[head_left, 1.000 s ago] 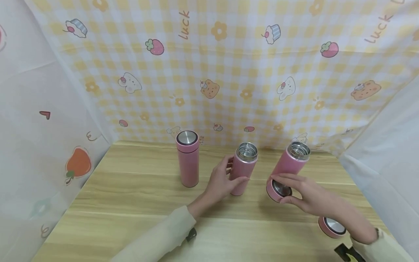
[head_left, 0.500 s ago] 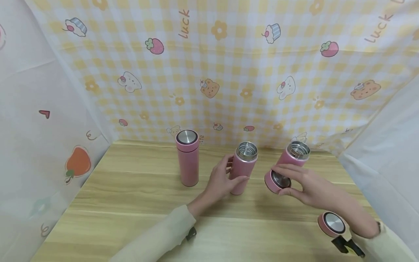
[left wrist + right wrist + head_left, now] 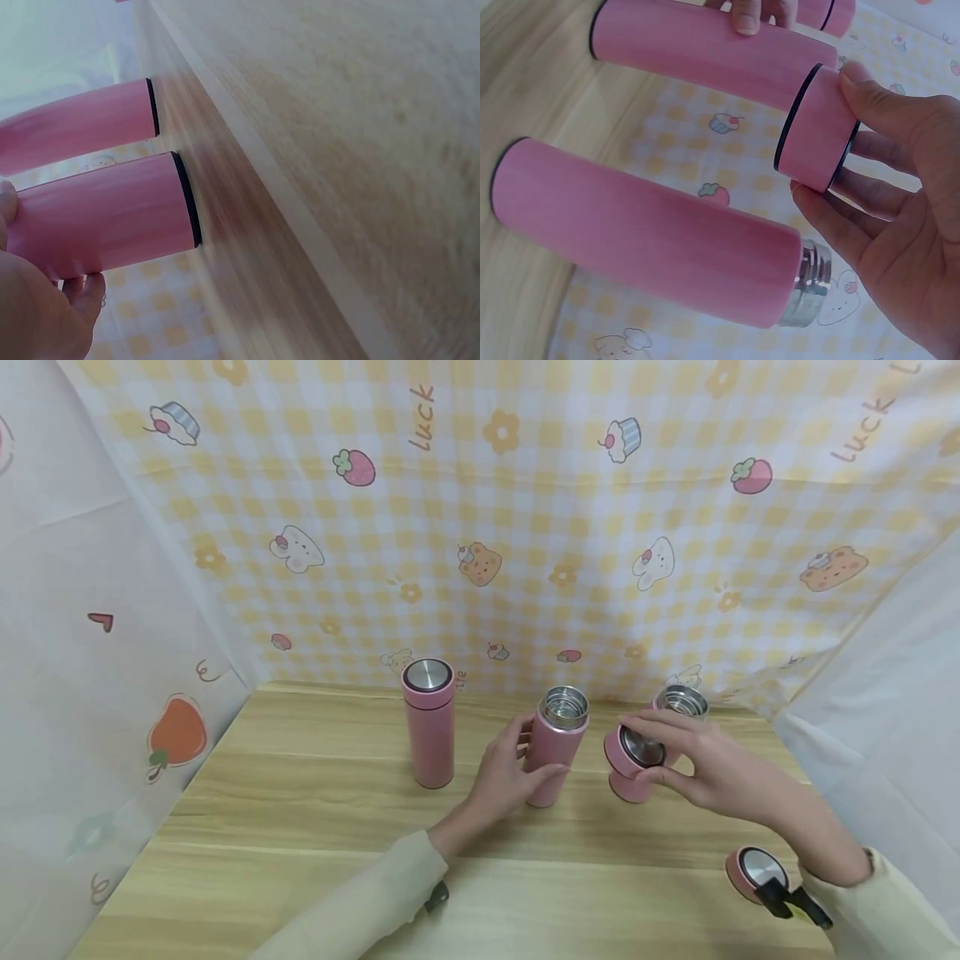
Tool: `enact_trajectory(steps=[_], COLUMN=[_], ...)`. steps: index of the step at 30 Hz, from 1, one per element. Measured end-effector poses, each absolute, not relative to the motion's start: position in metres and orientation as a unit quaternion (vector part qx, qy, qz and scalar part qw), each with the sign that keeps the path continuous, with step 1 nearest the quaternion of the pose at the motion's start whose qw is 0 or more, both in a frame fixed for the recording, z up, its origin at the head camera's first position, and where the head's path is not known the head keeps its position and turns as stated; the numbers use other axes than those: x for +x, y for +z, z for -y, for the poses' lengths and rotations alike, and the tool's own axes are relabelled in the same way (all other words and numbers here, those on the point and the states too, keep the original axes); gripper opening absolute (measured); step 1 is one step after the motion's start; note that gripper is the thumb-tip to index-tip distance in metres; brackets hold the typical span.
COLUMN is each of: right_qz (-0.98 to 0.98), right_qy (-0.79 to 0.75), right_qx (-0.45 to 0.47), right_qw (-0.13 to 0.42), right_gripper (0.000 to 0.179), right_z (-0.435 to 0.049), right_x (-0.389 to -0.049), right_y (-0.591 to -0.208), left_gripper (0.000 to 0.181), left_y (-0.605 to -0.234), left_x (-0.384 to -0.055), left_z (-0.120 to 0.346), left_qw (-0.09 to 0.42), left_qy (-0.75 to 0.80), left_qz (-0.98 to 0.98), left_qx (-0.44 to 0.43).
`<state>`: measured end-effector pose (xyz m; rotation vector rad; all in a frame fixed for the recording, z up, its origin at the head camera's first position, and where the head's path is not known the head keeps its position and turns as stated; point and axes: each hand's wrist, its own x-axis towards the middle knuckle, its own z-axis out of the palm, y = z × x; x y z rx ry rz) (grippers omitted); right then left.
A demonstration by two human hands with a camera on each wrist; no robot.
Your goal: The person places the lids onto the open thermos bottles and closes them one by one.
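In the head view my left hand grips the side of an uncapped pink thermos, which stands upright on the table with its steel mouth bare. My right hand pinches a pink thermos lid with a steel top, held in the air between two bottles. Behind that hand stands a second uncapped thermos, partly hidden by the lid and fingers. The right wrist view shows the held lid apart from both bottles, its rim between thumb and fingertips.
A capped pink thermos stands to the left of the gripped one. Another loose lid lies on the wooden table at the lower right, partly covered by a black strap end. A checked cloth hangs behind the table.
My right hand has lifted the lid upward and slightly left, away from the table. The left hand keeps its grip, and the bottles have stayed in place.
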<state>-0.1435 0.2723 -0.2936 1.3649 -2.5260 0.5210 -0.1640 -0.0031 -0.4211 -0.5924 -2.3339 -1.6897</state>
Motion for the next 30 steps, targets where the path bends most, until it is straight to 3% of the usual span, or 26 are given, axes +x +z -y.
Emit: enact_trajectory(steps=[13, 19, 30], right_qz=[0.832, 0.845, 0.848], right_qy=[0.185, 0.167, 0.174], right_qx=[0.502, 0.49, 0.483], right_qw=[0.147, 0.137, 0.129], right_gripper=[0.052, 0.061, 0.062], right_z=[-0.256, -0.245, -0.243], right_x=[-0.163, -0.167, -0.174], right_y=[-0.276, -0.264, -0.24], left_gripper=[0.07, 0.07, 0.07], left_y=[-0.42, -0.419, -0.421], left_x=[-0.163, -0.163, -0.163], left_z=[0.003, 0.003, 0.003], left_qw=[0.096, 0.095, 0.098], left_qy=[-0.576, -0.573, -0.575], left_qz=[0.787, 0.79, 0.788], left_qx=[-0.199, -0.196, -0.198])
